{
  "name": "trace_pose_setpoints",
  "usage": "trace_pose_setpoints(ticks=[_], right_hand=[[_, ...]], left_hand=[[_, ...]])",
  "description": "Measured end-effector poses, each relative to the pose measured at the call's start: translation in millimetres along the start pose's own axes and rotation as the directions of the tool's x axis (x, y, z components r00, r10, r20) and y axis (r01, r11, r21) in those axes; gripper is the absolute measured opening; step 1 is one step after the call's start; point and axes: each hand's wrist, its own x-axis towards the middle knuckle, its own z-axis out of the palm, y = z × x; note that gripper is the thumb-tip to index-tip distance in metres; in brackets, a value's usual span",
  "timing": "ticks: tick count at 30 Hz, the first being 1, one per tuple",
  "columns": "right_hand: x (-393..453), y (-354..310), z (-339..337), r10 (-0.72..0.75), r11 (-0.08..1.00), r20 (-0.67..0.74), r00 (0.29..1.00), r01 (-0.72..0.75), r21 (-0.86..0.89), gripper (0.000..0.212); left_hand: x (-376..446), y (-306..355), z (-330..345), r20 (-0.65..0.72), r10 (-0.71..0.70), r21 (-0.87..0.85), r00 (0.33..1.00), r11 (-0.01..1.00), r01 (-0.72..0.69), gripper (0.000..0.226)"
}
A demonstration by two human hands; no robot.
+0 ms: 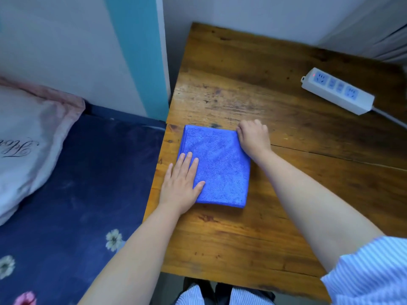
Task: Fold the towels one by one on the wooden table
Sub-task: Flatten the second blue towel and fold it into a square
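Head view. 1 blue towel (217,166) lies folded into a compact rectangle near the left edge of the wooden worktop (286,183).

Left hand (182,183): flat, fingers straight and spread, pressing the towel's near-left part, probably to pin the layers so they do not slide.

Right hand (253,137): fingers curled at the towel's far-right corner. It appears to pinch that corner, likely to square the edge or start another fold; the grip itself is hidden under the knuckles.

White power strip (337,91): far right on the worktop, well apart from the towel, red light on. No brand readable.

Pillow (26,139) on the bed (77,194), at left: cursive script, cut off and not legible.

No other towels in view.
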Motion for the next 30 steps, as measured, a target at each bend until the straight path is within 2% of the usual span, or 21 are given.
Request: trace_pose_setpoints(ticks=[3, 6, 7, 8, 10, 11, 13, 14, 15, 17, 19, 22, 26, 30], right_hand=[[-4, 1, 6, -0.013, 0.998, -0.118, 0.993, 0.019, 0.054, 0.055], [-15, 2, 6, -0.097, 0.995, -0.272, 0.957, 0.103, 0.007, 0.040], [-24, 2, 7, -0.164, 0.985, -0.352, 0.921, 0.170, -0.015, 0.032], [-38, 2, 8, -0.239, 0.967, -0.409, 0.881, 0.253, -0.018, 0.025], [-76, 0, 10, -0.361, 0.910, -0.448, 0.818, 0.414, 0.023, 0.017], [-96, -1, 11, -0.410, 0.882, -0.429, 0.805, 0.469, 0.037, 0.017], [-133, -1, 19, -0.486, 0.853, -0.335, 0.807, 0.522, 0.020, 0.021], [-145, 0, 24, -0.494, 0.856, -0.286, 0.821, 0.516, 0.003, 0.025], [-154, 2, 29, -0.473, 0.874, -0.247, 0.846, 0.487, -0.007, 0.031], [-160, 3, 38, -0.404, 0.910, -0.212, 0.890, 0.414, 0.000, 0.043], [-157, 2, 41, -0.391, 0.916, -0.213, 0.895, 0.401, 0.003, 0.042], [-146, 0, 41, -0.408, 0.907, -0.183, 0.894, 0.421, 0.033, 0.037], [-138, -3, 38, -0.424, 0.905, -0.136, 0.896, 0.425, -0.019, 0.029], [-131, -5, 20, -0.397, 0.903, -0.172, 0.902, 0.418, 0.105, 0.028]], left_hand=[[1, 0, 2, 0.020, 0.012, -0.012, 1.000, 1.000, -0.012, 0.095], [2, 0, 2, 0.031, 0.009, 0.003, 0.999, 1.000, -0.010, 0.095], [1, -2, 1, -0.005, 0.033, 0.030, 0.999, 0.999, -0.033, 0.092], [1, -4, 0, -0.098, 0.087, 0.092, 0.991, 0.993, -0.078, 0.086], [1, -11, 8, -0.329, 0.274, 0.196, 0.903, 0.956, -0.219, 0.061], [0, -15, 13, -0.431, 0.368, 0.226, 0.824, 0.928, -0.296, 0.051], [-6, -20, 20, -0.507, 0.500, 0.270, 0.702, 0.865, -0.422, 0.048], [-9, -20, 20, -0.503, 0.546, 0.292, 0.670, 0.837, -0.463, 0.048], [-11, -19, 22, -0.483, 0.567, 0.307, 0.667, 0.823, -0.478, 0.050], [-15, -16, 24, -0.443, 0.538, 0.307, 0.717, 0.843, -0.443, 0.068], [-15, -12, 27, -0.422, 0.466, 0.274, 0.778, 0.883, -0.380, 0.083], [-13, -5, 24, -0.404, 0.400, 0.236, 0.823, 0.914, -0.329, 0.077], [-18, 3, 17, -0.316, 0.338, 0.244, 0.886, 0.932, -0.269, 0.069], [-22, 12, 17, -0.333, 0.273, 0.194, 0.903, 0.957, -0.217, 0.068]])
